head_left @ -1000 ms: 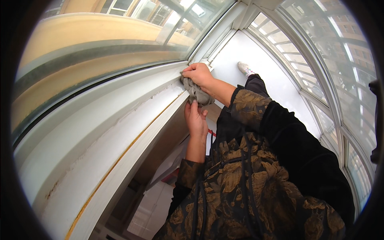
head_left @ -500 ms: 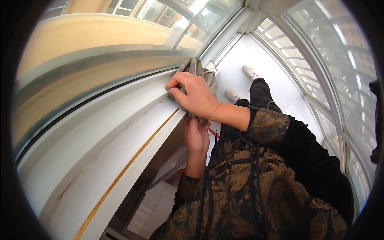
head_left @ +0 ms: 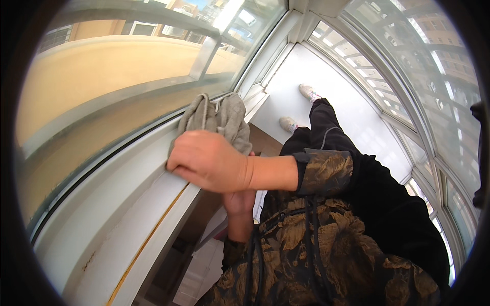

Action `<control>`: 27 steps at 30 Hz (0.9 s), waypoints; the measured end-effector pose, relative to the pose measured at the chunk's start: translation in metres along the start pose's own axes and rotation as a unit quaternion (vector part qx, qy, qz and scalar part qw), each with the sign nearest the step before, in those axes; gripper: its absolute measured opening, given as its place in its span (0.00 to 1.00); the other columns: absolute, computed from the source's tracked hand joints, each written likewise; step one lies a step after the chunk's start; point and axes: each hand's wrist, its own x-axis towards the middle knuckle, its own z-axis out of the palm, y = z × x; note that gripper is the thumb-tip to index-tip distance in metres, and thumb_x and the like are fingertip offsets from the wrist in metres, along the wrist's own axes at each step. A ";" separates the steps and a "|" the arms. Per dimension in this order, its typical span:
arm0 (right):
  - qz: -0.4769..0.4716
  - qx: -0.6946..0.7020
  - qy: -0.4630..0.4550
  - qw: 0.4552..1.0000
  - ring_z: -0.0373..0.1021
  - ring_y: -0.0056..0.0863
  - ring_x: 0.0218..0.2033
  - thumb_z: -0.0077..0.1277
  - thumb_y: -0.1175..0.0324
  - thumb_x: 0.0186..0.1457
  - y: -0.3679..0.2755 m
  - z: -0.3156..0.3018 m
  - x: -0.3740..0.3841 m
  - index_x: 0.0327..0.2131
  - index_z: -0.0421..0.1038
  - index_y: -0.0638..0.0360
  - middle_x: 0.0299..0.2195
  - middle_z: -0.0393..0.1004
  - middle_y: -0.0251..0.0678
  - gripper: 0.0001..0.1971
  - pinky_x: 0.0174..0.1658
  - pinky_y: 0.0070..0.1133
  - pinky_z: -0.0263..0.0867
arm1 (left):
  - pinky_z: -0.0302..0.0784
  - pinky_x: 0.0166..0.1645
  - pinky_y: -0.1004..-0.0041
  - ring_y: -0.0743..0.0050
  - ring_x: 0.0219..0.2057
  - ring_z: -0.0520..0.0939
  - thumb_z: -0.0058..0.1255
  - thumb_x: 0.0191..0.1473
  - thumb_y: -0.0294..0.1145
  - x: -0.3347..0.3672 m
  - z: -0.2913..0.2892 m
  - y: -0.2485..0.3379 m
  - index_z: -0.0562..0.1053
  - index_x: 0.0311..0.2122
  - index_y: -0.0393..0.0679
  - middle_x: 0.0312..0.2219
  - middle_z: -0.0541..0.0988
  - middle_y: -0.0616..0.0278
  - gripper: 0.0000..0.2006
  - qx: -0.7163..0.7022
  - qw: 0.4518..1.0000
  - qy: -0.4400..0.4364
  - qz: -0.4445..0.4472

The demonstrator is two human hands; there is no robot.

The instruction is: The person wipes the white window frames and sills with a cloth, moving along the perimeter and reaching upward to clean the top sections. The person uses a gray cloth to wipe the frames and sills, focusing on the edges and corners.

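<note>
A grey-beige cloth (head_left: 229, 120) lies bunched on the white window sill (head_left: 138, 209), against the foot of the glass. My right hand (head_left: 209, 162) reaches across from the right, its fingers curled closed around the near-left part of the cloth. Below its wrist, my left hand (head_left: 239, 203) is held up beside the sill's inner edge. The right wrist covers most of the left fingers, so their hold on anything cannot be seen.
A window pane (head_left: 127, 81) in a grey frame rises along the left. An orange-yellow strip (head_left: 148, 239) runs along the sill's inner edge. More framed windows (head_left: 393, 71) curve along the right. My feet in pale shoes (head_left: 288, 123) stand on a white floor (head_left: 286, 76).
My right hand has moved left and nearer along the sill with the cloth, turning so its back shows more. My left hand has shifted slightly lower and become more hidden behind the right wrist.
</note>
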 end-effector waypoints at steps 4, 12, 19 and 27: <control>0.236 -0.024 0.013 0.971 0.75 0.40 0.37 0.57 0.69 0.51 0.053 -0.033 -0.037 0.32 0.76 0.57 0.31 0.77 0.40 0.05 0.44 0.31 0.71 | 0.55 0.72 0.52 0.58 0.66 0.66 0.44 0.69 0.41 0.033 -0.016 -0.045 0.62 0.66 0.41 0.65 0.67 0.58 0.26 0.001 0.993 0.104 -0.046; 0.556 0.074 0.156 0.813 0.75 0.27 0.34 0.59 0.70 0.52 0.159 -0.107 -0.109 0.38 0.80 0.66 0.31 0.80 0.37 0.11 0.42 0.23 0.71 | 0.64 0.65 0.62 0.67 0.60 0.72 0.41 0.70 0.33 0.064 -0.033 -0.111 0.64 0.63 0.40 0.60 0.72 0.57 0.19 0.118 0.985 0.080 -0.101; 0.367 -0.255 0.092 0.890 0.75 0.42 0.42 0.57 0.71 0.54 0.258 -0.098 -0.116 0.40 0.80 0.60 0.39 0.77 0.41 0.10 0.49 0.31 0.71 | 0.76 0.57 0.56 0.62 0.53 0.78 0.40 0.70 0.32 0.147 -0.085 -0.132 0.67 0.57 0.40 0.53 0.76 0.57 0.15 0.045 0.980 0.169 -0.095; 0.158 -0.348 -0.100 0.919 0.72 0.43 0.39 0.53 0.76 0.51 0.301 -0.091 -0.142 0.37 0.77 0.62 0.36 0.70 0.42 0.09 0.41 0.33 0.71 | 0.76 0.58 0.57 0.61 0.53 0.78 0.40 0.70 0.33 0.164 -0.127 -0.158 0.68 0.55 0.41 0.52 0.76 0.56 0.14 0.014 0.966 0.239 -0.100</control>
